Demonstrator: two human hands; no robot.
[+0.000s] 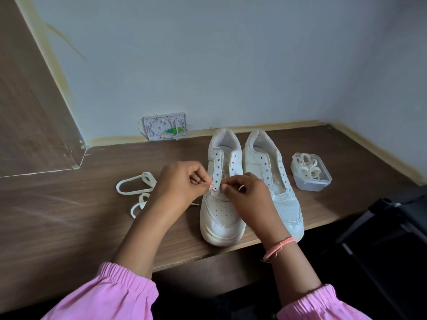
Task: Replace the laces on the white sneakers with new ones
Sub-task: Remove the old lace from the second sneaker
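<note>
Two white sneakers are shown side by side on a brown wood-grain table [69, 215], toes toward the near edge. The left sneaker [221, 204] is seen with a perforated toe cap, a thick off-white sole and two rows of empty eyelets; the right sneaker [275, 181] is likewise unlaced, its tongue exposed between the eyelet rows. A small printed mark is visible on the left sneaker's tongue, but it cannot be read.

The left hand [182, 183] is curled, thumb and forefinger pinched at the lowest eyelet on the left side of the left sneaker. The right hand [247, 192] is closed in a pinch just opposite, forefinger and thumb meeting at the same eyelet row; a sliver of white lace [241, 188] is seen beside its fingers. Whether the lace tip is held by one hand or both cannot be told.

To the left of the grip, a cream lace [138, 188] is laid in loose loops on the table. To the right of the grip, beyond the right sneaker, a clear plastic tub [312, 181] is seen holding coiled laces. Behind the grip, a white wall box [164, 126] with a green part is mounted at the table's rear edge. An orange thread band [278, 248] is worn on the right wrist; pink sleeves [111, 294] are gathered at both forearms.
</note>
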